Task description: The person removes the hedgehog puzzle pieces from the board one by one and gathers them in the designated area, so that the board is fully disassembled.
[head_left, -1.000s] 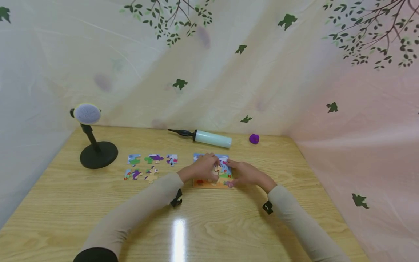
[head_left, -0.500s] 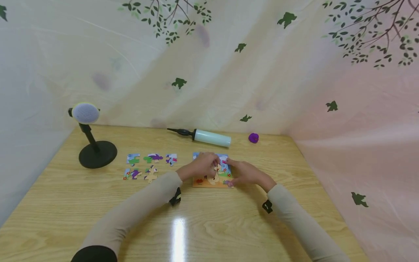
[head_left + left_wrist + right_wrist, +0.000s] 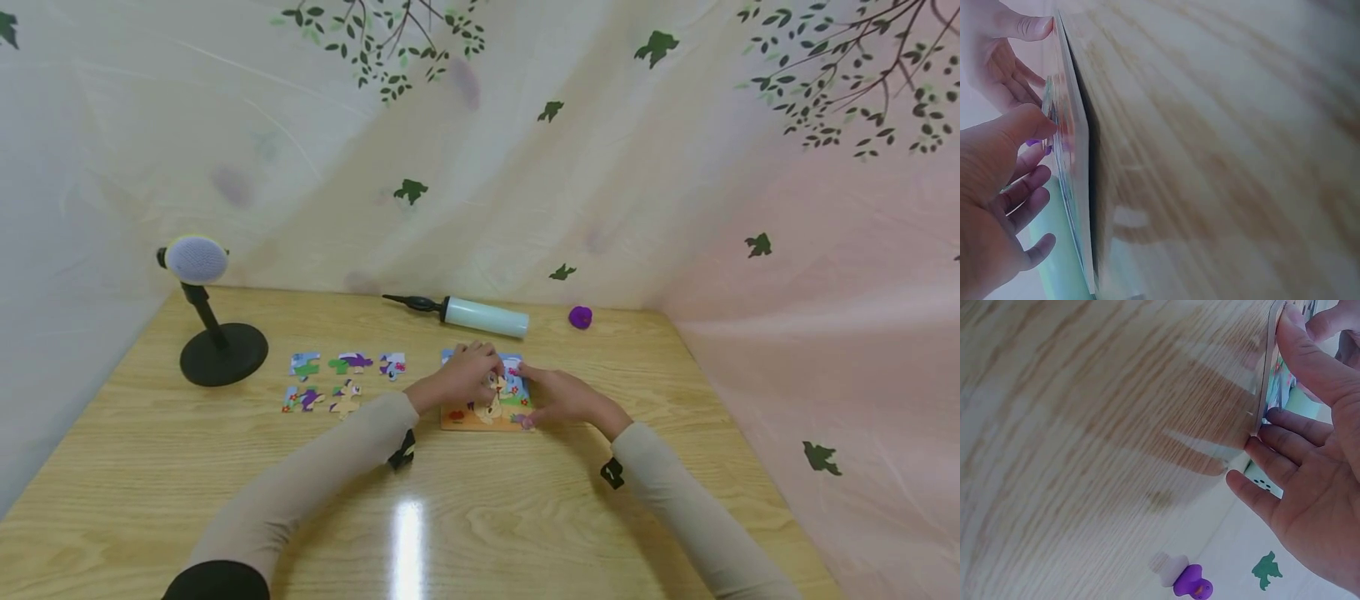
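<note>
A jigsaw puzzle board (image 3: 517, 402) with a cartoon picture lies under both hands. My left hand (image 3: 459, 379) reaches over its left part, and its thumb and forefinger pinch a puzzle piece (image 3: 1048, 106), mostly hidden; the other fingers are loosely spread. My right hand (image 3: 567, 395) rests against the board's right side. Its thumb (image 3: 1310, 356) touches the near edge, while its nearly straight fingers (image 3: 1291, 445) lie along the right edge and far corner. Several loose puzzle pieces, among them a yellow one (image 3: 347, 398), lie left of the board in two rows.
Behind the board lies a pale blue hand pump (image 3: 486, 317) with a black nozzle. A small purple duck (image 3: 581, 317) sits at the back right. On the left stands a round-headed device (image 3: 197, 260) on a black base. A leaf-patterned cloth (image 3: 480, 167) hangs behind the table.
My left hand's fingers dipped and drew together over the board, then rose slightly and spread. The right hand stays at the board's right side. The loose pieces have not moved.
</note>
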Available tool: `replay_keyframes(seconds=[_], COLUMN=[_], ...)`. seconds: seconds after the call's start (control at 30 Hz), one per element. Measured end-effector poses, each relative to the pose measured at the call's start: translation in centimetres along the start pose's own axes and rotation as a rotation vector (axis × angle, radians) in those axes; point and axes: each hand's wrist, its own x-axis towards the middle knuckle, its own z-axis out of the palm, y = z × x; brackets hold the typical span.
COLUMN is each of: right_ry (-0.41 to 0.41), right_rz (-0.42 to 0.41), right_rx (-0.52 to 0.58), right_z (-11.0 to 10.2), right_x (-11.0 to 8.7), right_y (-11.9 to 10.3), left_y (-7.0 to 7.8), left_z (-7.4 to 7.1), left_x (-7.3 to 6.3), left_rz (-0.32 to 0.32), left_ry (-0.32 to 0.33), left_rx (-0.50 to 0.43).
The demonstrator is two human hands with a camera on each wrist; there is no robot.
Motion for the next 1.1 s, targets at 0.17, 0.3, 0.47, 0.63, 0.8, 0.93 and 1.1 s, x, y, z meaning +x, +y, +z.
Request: replay_keyframes(seconds=[0.17, 0.3, 0.47, 0.63, 0.8, 0.93, 1.1], right_ry=[-0.002, -0.009, -0.021, -0.017, -0.013, -0.007, 0.004], right_rz=[0.002, 0.014, 0.030, 0.024, 0.018, 0.016, 0.008], right_rx=[-0.002, 0.014, 0.034, 0.038, 0.038, 0.026, 0.014], right_z=[0.01, 0.01, 0.05, 0.11, 0.00, 0.02, 0.06], right_x=[0.01, -0.04, 0.00, -0.03, -0.20, -0.10, -0.05], right_y=[0.13, 0.10, 0.14, 0.13, -0.11, -0.01, 0.05], left_y=[-0.03, 0.04, 0.29, 0.61, 0.78, 0.67, 0.64], left_z=[0.23, 0.28, 0.15, -0.12, -0.24, -0.13, 0.01], left_x=[0.01, -0.08, -0.14, -0.09, 0.03, 0.20, 0.47], left_rz=[-0.005, -0.007, 0.001, -0.001, -0.020, -0.014, -0.005], left_ry=[0.006, 0.002, -0.017, -0.050, -0.080, -0.077, -0.085], left_rx=[0.030, 0.035, 0.037, 0.014, -0.005, -0.004, -0.005])
